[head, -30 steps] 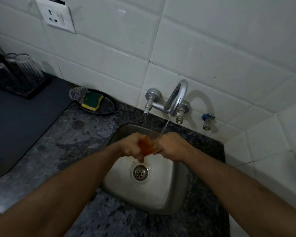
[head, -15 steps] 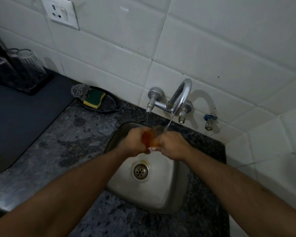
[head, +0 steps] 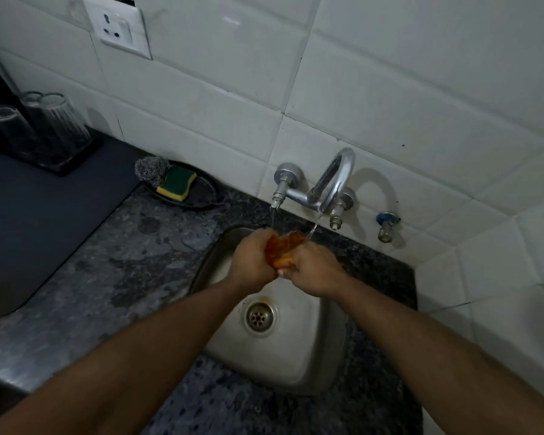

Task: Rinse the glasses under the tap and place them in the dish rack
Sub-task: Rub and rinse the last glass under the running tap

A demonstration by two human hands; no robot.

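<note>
Gripped between left hand [head: 254, 262] and right hand [head: 311, 269], fingers curled round amber glass [head: 282, 250] under tap [head: 328, 186]; dish rack [head: 41, 142] at table's far-left corner, nearer the left.

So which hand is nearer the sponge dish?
Left. The left hand grips the orange glass on the side toward the sponge dish; the right hand is farther away.

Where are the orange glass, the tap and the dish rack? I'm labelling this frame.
orange glass [head: 281, 250]: head view, on its side wall between the hands.
tap [head: 336, 177]: head view, on the curved spout.
dish rack [head: 60, 166]: head view, on its dark base edge.
</note>
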